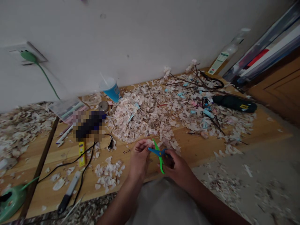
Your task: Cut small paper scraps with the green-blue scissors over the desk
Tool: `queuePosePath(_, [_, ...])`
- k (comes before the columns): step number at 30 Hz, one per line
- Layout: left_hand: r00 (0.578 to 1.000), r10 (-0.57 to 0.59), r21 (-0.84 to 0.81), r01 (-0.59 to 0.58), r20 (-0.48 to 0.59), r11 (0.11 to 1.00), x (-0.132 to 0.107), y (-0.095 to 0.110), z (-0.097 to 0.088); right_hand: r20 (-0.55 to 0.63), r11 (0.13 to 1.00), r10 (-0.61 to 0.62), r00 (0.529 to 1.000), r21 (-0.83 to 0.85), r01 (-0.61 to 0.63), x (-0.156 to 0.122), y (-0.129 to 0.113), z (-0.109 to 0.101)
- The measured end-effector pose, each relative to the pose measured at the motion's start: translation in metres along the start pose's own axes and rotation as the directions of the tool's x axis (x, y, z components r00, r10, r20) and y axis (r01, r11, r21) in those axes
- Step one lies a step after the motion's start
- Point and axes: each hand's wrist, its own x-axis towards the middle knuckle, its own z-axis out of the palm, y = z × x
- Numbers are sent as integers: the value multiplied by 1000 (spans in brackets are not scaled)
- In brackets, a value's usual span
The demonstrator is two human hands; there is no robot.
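My right hand (179, 167) is closed round the handles of a pair of green-and-blue scissors (160, 153), whose blades stand apart and point left. Just left of them, my left hand (138, 157) pinches a small pale petal-like piece (149, 142) at its fingertips. The scissor tips reach close to that piece; whether they touch it I cannot tell. Beyond both hands a large heap of similar pale, thin pieces (142, 109) covers the wooden table (187, 145). A smaller pile (109, 173) lies to the left of my left forearm.
A blue cup (112, 91) and a clear bottle (226, 56) stand near the wall. Thin dark branches (199, 84) and a dark green pouch (235, 104) lie at right. Left are a utility knife (70, 190), a yellow box (82, 154), black cable (82, 178) and a green glue gun (12, 200).
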Motion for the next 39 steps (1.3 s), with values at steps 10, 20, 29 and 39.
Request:
queuePosePath(10, [999,-47,-106,46,-4,993,-4,-8,4,36,996,57,998,62,-59,3,1,1])
queuePosePath(20, [997,-45,-179,33,-68,983,-11,-18,10,24,1000,-14,1000,-11,14,-1,-3,5])
queuePosePath(29, [990,-113,-195,94,-86,976,-15,-21,16,-30,997,-42,999,-63,40,-2,1,4])
queuePosePath(39, [994,-113,-114,112,-7,987,-14,-26,11,-19,993,-45,999,-107,43,-2,0,3])
